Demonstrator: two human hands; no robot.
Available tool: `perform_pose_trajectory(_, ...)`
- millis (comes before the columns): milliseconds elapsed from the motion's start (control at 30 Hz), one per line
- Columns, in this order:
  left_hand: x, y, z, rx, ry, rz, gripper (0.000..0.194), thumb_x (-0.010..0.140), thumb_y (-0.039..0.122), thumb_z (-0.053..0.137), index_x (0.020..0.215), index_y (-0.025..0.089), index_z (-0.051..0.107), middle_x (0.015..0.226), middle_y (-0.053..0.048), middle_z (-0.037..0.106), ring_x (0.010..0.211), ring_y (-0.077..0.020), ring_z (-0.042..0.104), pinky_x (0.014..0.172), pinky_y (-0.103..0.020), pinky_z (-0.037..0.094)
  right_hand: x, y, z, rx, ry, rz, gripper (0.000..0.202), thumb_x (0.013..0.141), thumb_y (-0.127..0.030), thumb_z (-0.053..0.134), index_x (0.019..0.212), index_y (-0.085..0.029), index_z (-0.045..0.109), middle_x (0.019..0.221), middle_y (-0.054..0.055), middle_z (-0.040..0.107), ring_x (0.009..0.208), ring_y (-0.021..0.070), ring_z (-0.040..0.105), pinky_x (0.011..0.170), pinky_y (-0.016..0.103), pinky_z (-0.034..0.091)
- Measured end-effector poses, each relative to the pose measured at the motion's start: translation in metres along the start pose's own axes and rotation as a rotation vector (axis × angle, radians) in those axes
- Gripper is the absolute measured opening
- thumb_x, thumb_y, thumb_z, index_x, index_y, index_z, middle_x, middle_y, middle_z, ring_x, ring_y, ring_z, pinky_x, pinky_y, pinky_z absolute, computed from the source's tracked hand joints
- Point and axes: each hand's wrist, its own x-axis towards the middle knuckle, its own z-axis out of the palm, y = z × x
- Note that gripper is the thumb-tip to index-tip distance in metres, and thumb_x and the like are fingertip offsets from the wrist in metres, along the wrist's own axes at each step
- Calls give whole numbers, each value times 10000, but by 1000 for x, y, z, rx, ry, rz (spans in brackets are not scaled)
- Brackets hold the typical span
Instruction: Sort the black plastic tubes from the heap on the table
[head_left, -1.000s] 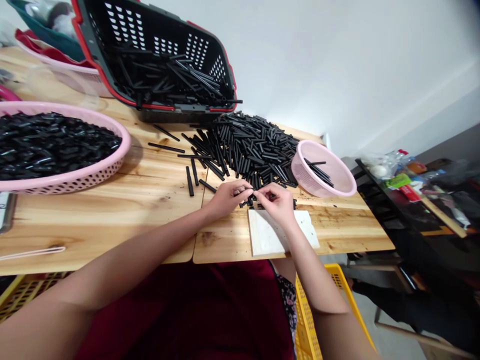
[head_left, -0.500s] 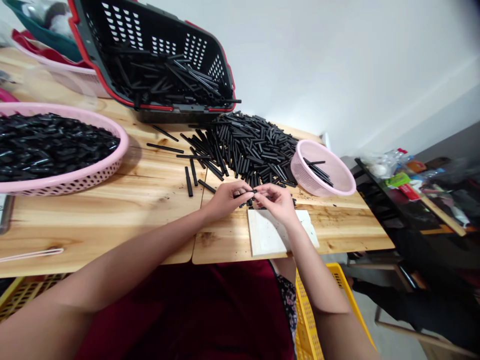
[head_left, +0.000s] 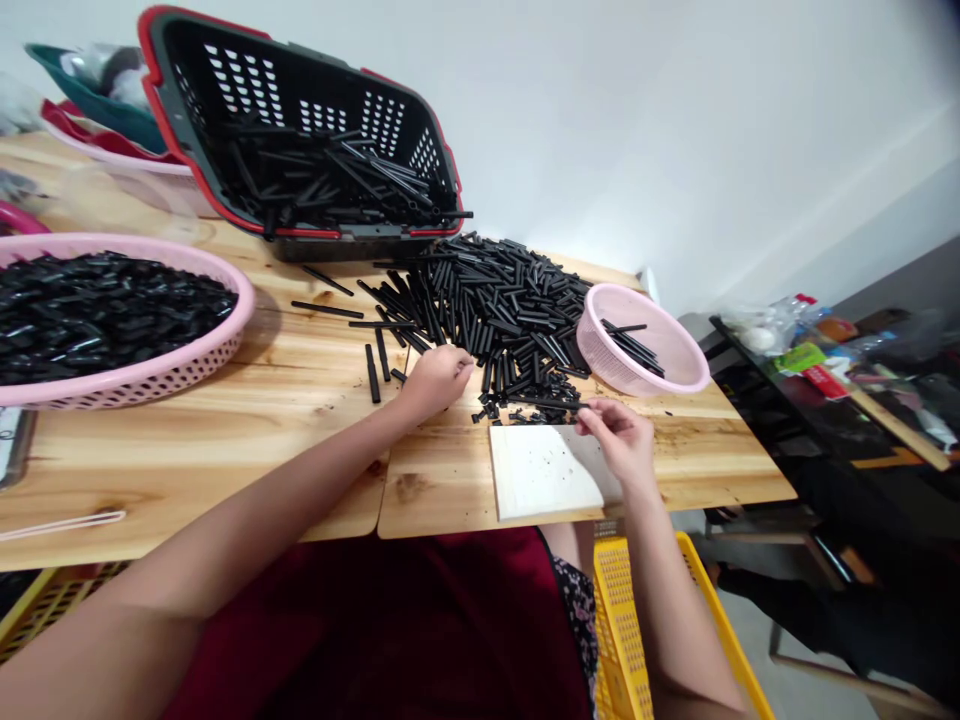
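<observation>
My right hand [head_left: 621, 438] pinches one end of a thin black tube [head_left: 549, 403], which points left above small black scraps [head_left: 491, 408]. Just below it lies a white board [head_left: 551, 470] with dark specks on it. At the front left of a heap of black tubes [head_left: 499, 295], my left hand [head_left: 436, 382] is closed. Its fingertips are pressed together, and whether anything is between them I cannot make out.
A pink basket [head_left: 697, 365] with a few tubes stands right of the heap. Behind, a black crate with red trim [head_left: 300, 235] leans, full of tubes. A larger pink basket [head_left: 244, 300] of black pieces is at left. Yellow crates [head_left: 619, 600] sit below the table.
My hands were together over the scraps and have parted. The left moved left toward the heap; the right moved right and down, with the tube now showing in its fingers.
</observation>
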Motion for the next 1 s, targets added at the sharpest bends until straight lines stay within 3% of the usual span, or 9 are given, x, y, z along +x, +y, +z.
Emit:
perform_pose_trajectory(167, 29, 26, 19, 286, -203, -157, 393, 797, 405, 486, 925, 86, 676, 986, -175, 652, 940, -246, 626, 812, -314, 481, -13, 11, -10, -1, 150, 41, 383, 742, -392, 739, 953, -89, 637, 745, 60, 635, 608, 108, 612, 614, 214, 523)
perform_pose_trajectory(267, 31, 33, 14, 328, -270, -197, 321, 763, 314, 515, 945, 100, 670, 999, -173, 652, 950, -267, 630, 781, -317, 480, -18, 13, -13, 4, 182, 44, 383, 740, -387, 741, 957, -88, 641, 757, 62, 638, 612, 108, 620, 619, 209, 525)
perform_pose_trajectory(367, 21, 24, -3, 224, -252, -111, 283, 801, 297, 481, 949, 132, 657, 934, -111, 667, 898, -204, 628, 769, -269, 461, -21, 12, -16, 36, 209, 30, 368, 737, -371, 746, 958, -95, 644, 768, 56, 639, 618, 106, 627, 625, 204, 529)
perform_pose_trajectory(500, -2, 8, -21, -121, -235, 96, 333, 847, 401, 498, 1046, 169, 631, 945, -36, 669, 811, -83, 594, 710, -163, 422, -20, 7, -14, 75, 216, -14, 348, 727, -352, 754, 939, -97, 649, 741, 47, 635, 601, 107, 625, 606, 201, 531)
perform_pose_trajectory(667, -20, -2, -19, -324, -148, 274, 363, 862, 443, 509, 1012, 148, 658, 1004, -53, 660, 850, -57, 581, 740, -144, 428, -21, -6, -3, 86, 183, -61, 306, 740, -337, 745, 913, -103, 654, 724, 49, 637, 601, 115, 628, 604, 215, 542)
perform_pose_trajectory(1000, -28, -3, -20, -479, -79, 341, 327, 865, 402, 532, 1021, 142, 655, 1025, -63, 658, 942, -68, 600, 859, -170, 461, -19, -11, 3, 107, 191, -100, 278, 748, -308, 744, 933, -121, 654, 713, 38, 628, 605, 112, 613, 609, 234, 541)
